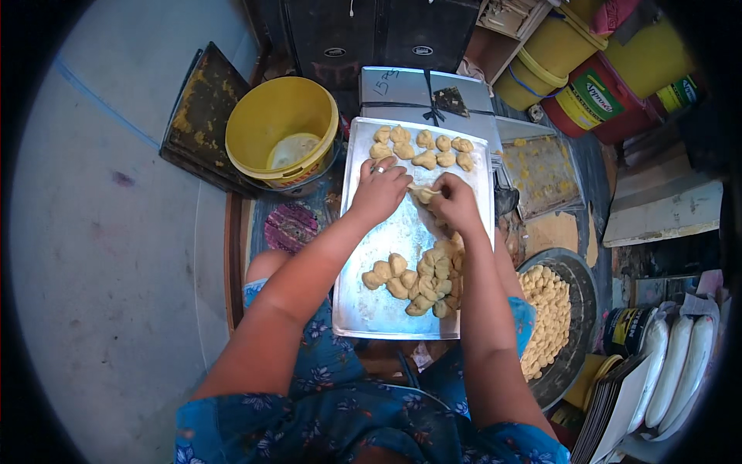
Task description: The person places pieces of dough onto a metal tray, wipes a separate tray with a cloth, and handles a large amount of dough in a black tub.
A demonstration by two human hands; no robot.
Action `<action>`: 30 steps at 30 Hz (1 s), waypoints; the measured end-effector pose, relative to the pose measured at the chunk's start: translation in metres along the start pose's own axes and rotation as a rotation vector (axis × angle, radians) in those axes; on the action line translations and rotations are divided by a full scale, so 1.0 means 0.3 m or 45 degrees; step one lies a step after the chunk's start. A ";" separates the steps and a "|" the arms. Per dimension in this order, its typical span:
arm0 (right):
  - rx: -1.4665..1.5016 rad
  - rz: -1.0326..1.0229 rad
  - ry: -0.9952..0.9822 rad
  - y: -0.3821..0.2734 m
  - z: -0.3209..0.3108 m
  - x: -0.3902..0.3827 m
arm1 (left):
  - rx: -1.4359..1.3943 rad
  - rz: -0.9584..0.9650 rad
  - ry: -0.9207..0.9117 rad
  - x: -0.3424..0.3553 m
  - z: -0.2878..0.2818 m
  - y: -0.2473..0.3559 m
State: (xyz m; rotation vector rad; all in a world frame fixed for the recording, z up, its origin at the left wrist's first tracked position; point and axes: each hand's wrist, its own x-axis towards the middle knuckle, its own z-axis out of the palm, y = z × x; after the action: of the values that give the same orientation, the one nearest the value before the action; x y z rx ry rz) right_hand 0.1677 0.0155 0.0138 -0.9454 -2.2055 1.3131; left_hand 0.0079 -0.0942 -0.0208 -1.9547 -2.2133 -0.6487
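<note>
A pale, stretched piece of dough (423,194) spans the gap between my two hands above a metal tray (371,309). My right hand (456,203) pinches its right end with curled fingers. At its left end the fingers of my left hand (379,192), which wears a ring, close on the dough; their tips are partly hidden. Just beyond my hands, small dough balls (424,159) sit in two rows at the tray's far end. A clump of dough pieces (427,278) lies on the near part, partly behind my right forearm.
The tray lies over my lap and reaches a strapped grey box (402,83). To the right stands a dark basin (585,309) heaped with dough pieces (545,317). A yellow bucket (328,139) stands left of the tray, beside stained dark trays (205,116). More buckets (533,81) are stacked at far right.
</note>
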 end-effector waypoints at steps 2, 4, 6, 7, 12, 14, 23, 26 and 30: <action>0.100 -0.069 0.133 0.050 -0.044 0.004 | 0.074 -0.006 0.085 0.009 0.011 -0.009; 0.170 -0.009 0.242 0.020 -0.084 0.000 | 0.141 -0.015 0.158 0.005 0.007 0.004; 0.082 -0.170 0.395 -0.014 -0.053 0.013 | 0.041 -0.046 0.272 0.008 -0.024 0.025; 0.033 -0.181 0.352 -0.005 -0.039 0.034 | 0.107 -0.029 0.237 0.013 -0.029 0.037; -0.393 -0.082 0.128 0.035 -0.051 0.022 | 0.057 0.020 0.127 0.003 -0.033 0.039; -0.530 0.040 0.073 0.025 -0.071 -0.010 | 0.076 0.057 0.095 -0.005 -0.026 0.021; -0.128 -0.176 0.342 0.150 -0.077 0.062 | 0.011 0.069 0.372 0.086 0.013 0.105; -0.217 -0.289 0.275 0.100 -0.061 0.045 | -0.044 0.188 0.373 0.099 0.027 0.126; -0.438 -0.128 0.013 0.013 -0.086 -0.069 | 0.025 0.093 0.171 0.095 0.038 0.108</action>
State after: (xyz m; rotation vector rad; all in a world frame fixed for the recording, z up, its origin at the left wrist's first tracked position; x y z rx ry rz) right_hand 0.1998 0.0174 0.0225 -0.9400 -2.4846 0.8979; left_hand 0.0368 -0.0611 -0.0130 -1.9121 -2.0521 -0.7227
